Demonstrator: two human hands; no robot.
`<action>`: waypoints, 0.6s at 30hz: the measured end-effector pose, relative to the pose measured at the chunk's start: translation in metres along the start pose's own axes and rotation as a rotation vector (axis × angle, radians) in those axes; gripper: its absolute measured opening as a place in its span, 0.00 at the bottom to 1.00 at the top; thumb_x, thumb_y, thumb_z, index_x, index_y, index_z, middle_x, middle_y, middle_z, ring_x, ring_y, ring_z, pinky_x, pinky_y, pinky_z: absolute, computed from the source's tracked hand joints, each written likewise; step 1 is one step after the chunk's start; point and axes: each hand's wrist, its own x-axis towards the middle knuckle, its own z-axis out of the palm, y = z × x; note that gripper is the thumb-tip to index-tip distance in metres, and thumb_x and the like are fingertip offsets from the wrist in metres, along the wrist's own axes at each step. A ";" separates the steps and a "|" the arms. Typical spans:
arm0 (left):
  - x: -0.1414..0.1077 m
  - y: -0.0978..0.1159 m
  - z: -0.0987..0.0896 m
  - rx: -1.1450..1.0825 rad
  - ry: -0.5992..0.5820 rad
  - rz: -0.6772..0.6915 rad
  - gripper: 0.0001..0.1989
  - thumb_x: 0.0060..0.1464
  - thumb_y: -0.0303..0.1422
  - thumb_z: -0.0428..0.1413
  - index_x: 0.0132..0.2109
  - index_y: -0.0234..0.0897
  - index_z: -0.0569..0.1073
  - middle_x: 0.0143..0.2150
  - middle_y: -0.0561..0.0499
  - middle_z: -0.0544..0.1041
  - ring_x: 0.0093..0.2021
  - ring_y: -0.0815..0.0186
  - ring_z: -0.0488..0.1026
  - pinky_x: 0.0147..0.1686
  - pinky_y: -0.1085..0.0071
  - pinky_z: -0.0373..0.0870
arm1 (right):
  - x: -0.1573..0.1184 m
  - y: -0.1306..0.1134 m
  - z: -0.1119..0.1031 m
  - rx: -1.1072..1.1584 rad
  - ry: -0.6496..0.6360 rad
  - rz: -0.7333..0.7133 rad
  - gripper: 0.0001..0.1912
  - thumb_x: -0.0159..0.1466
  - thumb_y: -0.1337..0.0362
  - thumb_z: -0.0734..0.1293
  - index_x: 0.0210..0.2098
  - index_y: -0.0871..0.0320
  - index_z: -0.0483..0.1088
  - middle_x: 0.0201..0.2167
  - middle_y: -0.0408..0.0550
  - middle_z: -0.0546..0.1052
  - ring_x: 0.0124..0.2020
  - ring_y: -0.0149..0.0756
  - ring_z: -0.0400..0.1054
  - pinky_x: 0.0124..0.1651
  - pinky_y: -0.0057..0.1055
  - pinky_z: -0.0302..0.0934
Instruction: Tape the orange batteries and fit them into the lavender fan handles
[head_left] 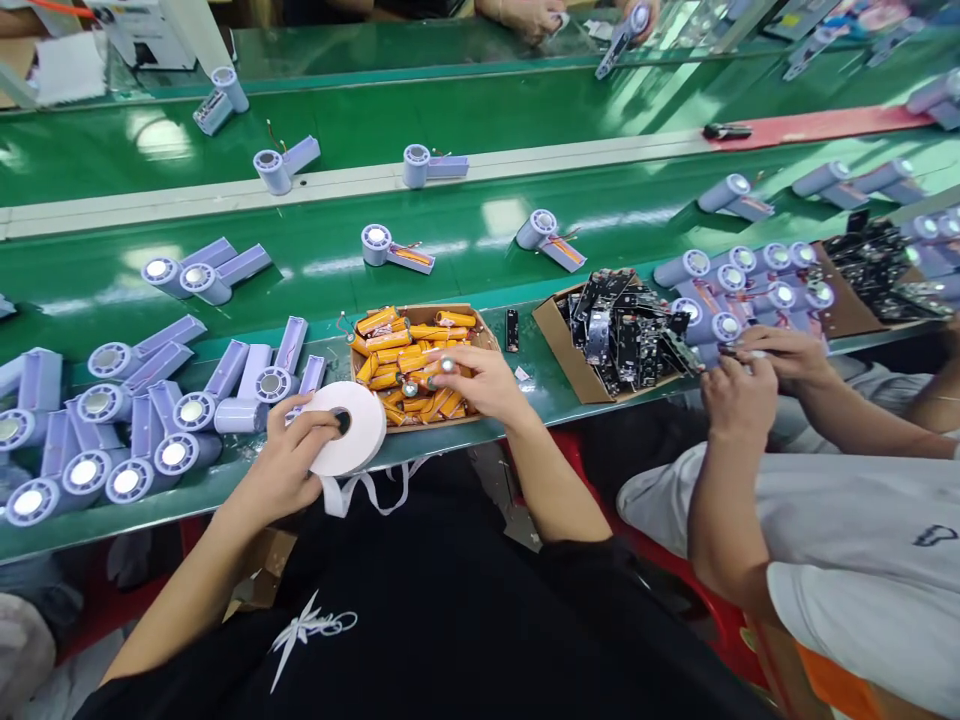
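My left hand (289, 455) grips a roll of white tape (365, 430), its fingers hooked into the hole. A loose strip of tape (367, 492) hangs in curls below the roll. Over a cardboard box (491, 340) full of orange battery cells (394, 352), my right hand (480, 385) has its fingers closed on a battery cell (427, 377) with a silver end. The fingers partly cover that cell, and the box's near left corner is hidden behind the tape roll.
Lilac fan-like housings (178, 455) crowd the bench at left; others lie on the green conveyor (465, 225). A box of black circuit boards (622, 335) stands right of the batteries, with one board (512, 330) between. At right, a co-worker's hands (739, 400) work near more housings (750, 280).
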 end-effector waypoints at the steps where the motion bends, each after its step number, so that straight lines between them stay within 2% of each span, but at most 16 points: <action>1: 0.000 0.000 -0.001 0.017 -0.003 -0.008 0.22 0.58 0.24 0.58 0.59 0.43 0.72 0.56 0.40 0.79 0.68 0.42 0.65 0.71 0.37 0.64 | -0.001 0.001 -0.001 0.003 0.071 0.078 0.11 0.71 0.55 0.74 0.47 0.54 0.84 0.46 0.50 0.87 0.49 0.45 0.81 0.58 0.43 0.74; 3: 0.003 0.002 0.000 0.043 -0.023 -0.015 0.23 0.62 0.31 0.62 0.62 0.41 0.71 0.59 0.37 0.77 0.71 0.38 0.61 0.71 0.36 0.64 | 0.001 0.000 -0.001 -0.072 0.155 0.175 0.13 0.67 0.53 0.77 0.43 0.55 0.84 0.44 0.52 0.87 0.48 0.47 0.80 0.59 0.43 0.73; 5: 0.009 0.005 0.001 0.045 -0.035 0.000 0.26 0.63 0.36 0.64 0.65 0.39 0.70 0.61 0.35 0.75 0.72 0.36 0.58 0.71 0.35 0.63 | 0.004 -0.003 0.000 -0.114 0.206 0.198 0.15 0.64 0.52 0.79 0.41 0.57 0.84 0.44 0.55 0.86 0.49 0.50 0.79 0.61 0.45 0.72; 7: 0.014 0.008 0.002 0.051 -0.029 0.030 0.26 0.64 0.34 0.63 0.66 0.39 0.70 0.61 0.36 0.75 0.73 0.36 0.58 0.71 0.35 0.63 | 0.004 -0.009 0.001 -0.004 0.260 0.207 0.19 0.65 0.50 0.78 0.47 0.58 0.83 0.46 0.55 0.86 0.49 0.49 0.79 0.60 0.45 0.73; 9: 0.019 0.011 0.002 0.063 0.001 0.082 0.25 0.64 0.30 0.63 0.66 0.40 0.70 0.60 0.37 0.77 0.72 0.37 0.59 0.71 0.37 0.64 | -0.001 -0.020 -0.001 0.160 0.243 0.234 0.25 0.69 0.49 0.74 0.58 0.58 0.80 0.45 0.52 0.85 0.44 0.43 0.79 0.53 0.41 0.75; 11: 0.021 0.011 0.000 0.076 0.029 0.138 0.25 0.63 0.27 0.63 0.65 0.40 0.72 0.59 0.39 0.79 0.72 0.38 0.61 0.70 0.39 0.67 | -0.008 -0.035 -0.007 0.235 0.121 0.261 0.30 0.72 0.50 0.73 0.68 0.57 0.75 0.39 0.46 0.84 0.37 0.38 0.76 0.45 0.35 0.74; 14: 0.025 0.011 -0.005 0.099 0.021 0.198 0.26 0.61 0.25 0.64 0.65 0.40 0.74 0.58 0.41 0.81 0.71 0.39 0.64 0.69 0.41 0.69 | -0.013 -0.057 -0.021 0.169 -0.137 0.255 0.29 0.73 0.56 0.72 0.70 0.56 0.74 0.31 0.42 0.81 0.30 0.34 0.71 0.38 0.31 0.68; 18: 0.034 0.009 -0.013 0.165 -0.034 0.299 0.28 0.59 0.22 0.63 0.65 0.42 0.76 0.60 0.45 0.82 0.70 0.43 0.67 0.70 0.47 0.71 | -0.003 -0.068 -0.036 0.132 -0.393 0.183 0.26 0.73 0.62 0.71 0.70 0.56 0.75 0.31 0.42 0.83 0.31 0.33 0.73 0.41 0.30 0.68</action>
